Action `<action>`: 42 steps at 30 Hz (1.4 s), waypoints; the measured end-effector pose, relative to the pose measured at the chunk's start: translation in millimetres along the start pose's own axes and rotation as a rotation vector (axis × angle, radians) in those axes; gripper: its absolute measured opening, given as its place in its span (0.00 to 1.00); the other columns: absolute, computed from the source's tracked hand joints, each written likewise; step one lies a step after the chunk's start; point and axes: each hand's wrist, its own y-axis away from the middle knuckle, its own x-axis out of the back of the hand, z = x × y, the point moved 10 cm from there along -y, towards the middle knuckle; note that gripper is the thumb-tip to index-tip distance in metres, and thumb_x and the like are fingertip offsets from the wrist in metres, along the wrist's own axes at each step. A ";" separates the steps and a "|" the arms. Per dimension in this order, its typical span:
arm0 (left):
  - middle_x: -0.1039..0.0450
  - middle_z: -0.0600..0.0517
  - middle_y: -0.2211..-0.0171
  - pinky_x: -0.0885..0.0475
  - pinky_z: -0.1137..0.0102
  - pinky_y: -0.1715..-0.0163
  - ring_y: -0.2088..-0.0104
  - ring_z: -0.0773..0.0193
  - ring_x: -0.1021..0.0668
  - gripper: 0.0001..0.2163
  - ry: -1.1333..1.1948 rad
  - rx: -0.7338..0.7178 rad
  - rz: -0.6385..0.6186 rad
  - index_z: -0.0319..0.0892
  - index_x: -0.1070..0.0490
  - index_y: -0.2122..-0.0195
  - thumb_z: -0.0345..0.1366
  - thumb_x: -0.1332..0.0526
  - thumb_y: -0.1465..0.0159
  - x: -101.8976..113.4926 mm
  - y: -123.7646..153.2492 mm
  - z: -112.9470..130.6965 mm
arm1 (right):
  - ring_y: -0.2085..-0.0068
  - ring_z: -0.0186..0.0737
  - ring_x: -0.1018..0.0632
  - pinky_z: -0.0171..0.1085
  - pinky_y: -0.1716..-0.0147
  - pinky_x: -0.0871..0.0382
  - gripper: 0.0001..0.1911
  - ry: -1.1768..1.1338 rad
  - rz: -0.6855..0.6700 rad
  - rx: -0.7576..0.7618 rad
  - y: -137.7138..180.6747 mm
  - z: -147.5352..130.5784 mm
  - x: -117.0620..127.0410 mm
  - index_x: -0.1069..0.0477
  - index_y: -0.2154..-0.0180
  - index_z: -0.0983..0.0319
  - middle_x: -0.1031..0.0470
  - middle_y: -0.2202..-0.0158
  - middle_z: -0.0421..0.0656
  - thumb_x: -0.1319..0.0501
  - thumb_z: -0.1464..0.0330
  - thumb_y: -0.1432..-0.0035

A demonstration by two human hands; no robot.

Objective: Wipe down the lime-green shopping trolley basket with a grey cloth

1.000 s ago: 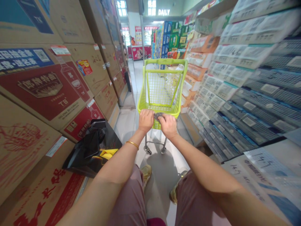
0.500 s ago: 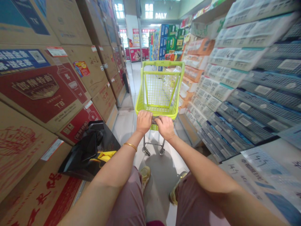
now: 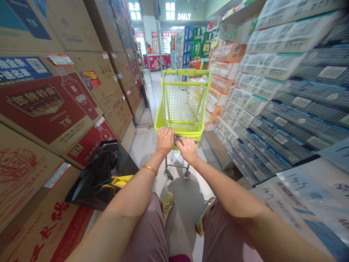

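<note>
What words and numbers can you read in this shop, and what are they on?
"DAILY": lit sign above the far end of the aisle.
"郎牌特曲": red carton on the left.
"T8": same red carton, lower down.
Chinese characters on the blue carton label: cut off, not sure.
Too blurred to read: price tags, handwritten box, right-shelf packs.
No words seen on the green cart.

Lime-green mesh cart (image 3: 182,105), brown cartons (image 3: 89,47) (some printed red), gold bracelet (image 3: 148,168), black bag (image 3: 100,174), mauve trousers (image 3: 148,233).
</note>
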 end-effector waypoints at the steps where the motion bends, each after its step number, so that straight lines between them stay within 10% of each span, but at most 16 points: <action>1: 0.34 0.48 0.72 0.40 0.62 0.58 0.65 0.58 0.33 0.15 0.003 0.001 0.001 0.43 0.35 0.71 0.36 0.58 0.33 -0.2 -0.1 0.2 | 0.63 0.38 0.36 0.39 0.65 0.51 0.13 0.002 -0.027 0.036 3.6 -3.9 -4.9 0.30 0.61 0.57 0.29 0.60 0.44 0.52 0.68 0.37; 9: 0.33 0.48 0.71 0.39 0.63 0.57 0.64 0.58 0.33 0.15 -0.017 -0.008 -0.011 0.42 0.35 0.70 0.36 0.58 0.33 -1.3 0.5 0.5 | 0.64 0.38 0.36 0.38 0.66 0.50 0.12 -0.014 -0.151 0.179 16.1 -22.4 -23.7 0.31 0.64 0.59 0.30 0.64 0.43 0.53 0.69 0.37; 19: 0.34 0.47 0.72 0.39 0.62 0.60 0.65 0.57 0.33 0.15 0.002 -0.009 -0.020 0.42 0.36 0.72 0.36 0.57 0.33 -0.1 0.2 2.4 | 0.61 0.40 0.37 0.38 0.62 0.48 0.14 -0.029 0.284 -0.117 -21.3 24.2 56.6 0.28 0.61 0.58 0.31 0.61 0.45 0.52 0.69 0.38; 36: 0.33 0.49 0.72 0.39 0.58 0.50 0.63 0.59 0.30 0.14 0.037 0.041 0.020 0.42 0.35 0.71 0.35 0.57 0.34 0.0 -1.3 0.4 | 0.64 0.39 0.38 0.39 0.65 0.50 0.11 0.027 0.067 0.103 7.3 -9.0 1.8 0.29 0.64 0.57 0.28 0.61 0.42 0.50 0.67 0.38; 42: 0.32 0.49 0.69 0.41 0.57 0.45 0.61 0.60 0.29 0.14 0.059 0.059 0.027 0.41 0.34 0.68 0.34 0.57 0.34 7.7 -5.7 5.3 | 0.63 0.39 0.37 0.38 0.64 0.49 0.11 -0.032 0.130 -0.019 -5.2 11.1 29.9 0.29 0.62 0.57 0.30 0.62 0.43 0.50 0.69 0.39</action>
